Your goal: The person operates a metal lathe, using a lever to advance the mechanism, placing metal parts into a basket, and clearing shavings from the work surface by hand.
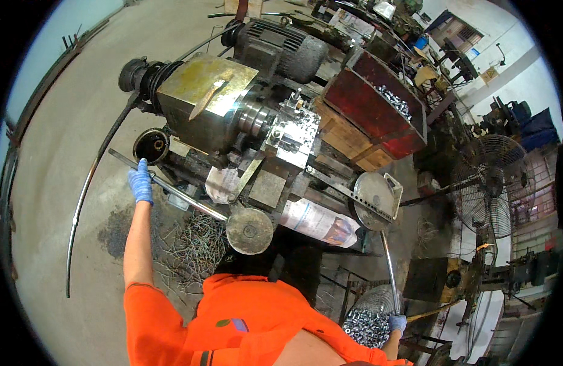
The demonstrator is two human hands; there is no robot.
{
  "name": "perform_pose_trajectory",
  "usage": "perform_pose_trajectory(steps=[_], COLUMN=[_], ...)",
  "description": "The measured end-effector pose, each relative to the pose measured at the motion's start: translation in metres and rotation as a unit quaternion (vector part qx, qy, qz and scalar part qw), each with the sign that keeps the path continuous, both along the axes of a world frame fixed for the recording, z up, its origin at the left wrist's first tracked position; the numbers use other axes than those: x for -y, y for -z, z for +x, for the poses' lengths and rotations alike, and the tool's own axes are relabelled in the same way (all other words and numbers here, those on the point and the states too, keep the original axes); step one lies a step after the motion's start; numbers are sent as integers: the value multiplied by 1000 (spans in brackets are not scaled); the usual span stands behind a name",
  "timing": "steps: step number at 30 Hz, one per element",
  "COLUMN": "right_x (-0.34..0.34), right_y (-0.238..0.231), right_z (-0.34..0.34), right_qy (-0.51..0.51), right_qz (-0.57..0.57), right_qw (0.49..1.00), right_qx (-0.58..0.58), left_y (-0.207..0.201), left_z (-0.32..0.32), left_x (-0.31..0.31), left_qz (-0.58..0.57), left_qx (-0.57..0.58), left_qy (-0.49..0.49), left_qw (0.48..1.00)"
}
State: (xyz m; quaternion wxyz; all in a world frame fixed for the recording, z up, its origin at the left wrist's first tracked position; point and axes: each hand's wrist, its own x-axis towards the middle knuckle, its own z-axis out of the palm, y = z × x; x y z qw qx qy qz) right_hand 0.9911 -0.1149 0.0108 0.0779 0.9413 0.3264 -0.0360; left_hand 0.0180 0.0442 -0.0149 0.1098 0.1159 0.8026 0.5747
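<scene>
My left hand [140, 184], in a light blue glove, is closed at the outer end of a steel lever [190, 198]. This lever runs to a round grey metal disc [249, 231] at the front of a small lathe-like machine [202, 100]. Out to the right, my gloved right hand [397, 322] grips the lower end of another long steel lever [389, 268], which slopes up to a larger round disc [373, 198]. Between the levers, the brightly lit chuck [255, 118] faces a shiny tool block [293, 134]. What sits inside the chuck is too small to tell.
A basket of small metal parts [367, 326] stands beside my right hand. Behind the machine is a red bin [370, 100] holding similar pieces. Metal shavings [193, 250] lie on the floor at left. A motor [281, 49] stands behind, and a large fan [491, 186] at right.
</scene>
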Motion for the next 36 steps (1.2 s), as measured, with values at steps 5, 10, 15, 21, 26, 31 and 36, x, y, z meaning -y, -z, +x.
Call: perform_pose_trajectory(steps=[5, 10, 15, 21, 26, 31, 36], right_x=[-3, 8, 8, 8, 6, 16, 16], right_y=[-7, 5, 1, -9, -12, 7, 7], right_z=[-16, -8, -16, -32, -38, -15, -19], right_qy=[6, 14, 3, 1, -20, -6, -5], right_qz=[24, 34, 42, 62, 51, 51, 64], right_qw=[1000, 999, 999, 998, 998, 998, 998], right_qx=[-7, 15, 21, 27, 12, 25, 30], left_y=[-2, -14, 1, 2, -1, -1, 3], left_z=[0, 7, -2, -2, -1, -1, -3], left_x=[2, -2, -2, -3, 1, -4, -4], left_qz=[-7, -2, 13, 18, 34, 29, -8], left_qx=[-7, 6, -3, 6, -9, 1, -6], left_qy=[-5, -2, -2, -3, 3, 9, -14], left_qw=[1000, 1000, 1000, 1000, 999, 1000, 1000])
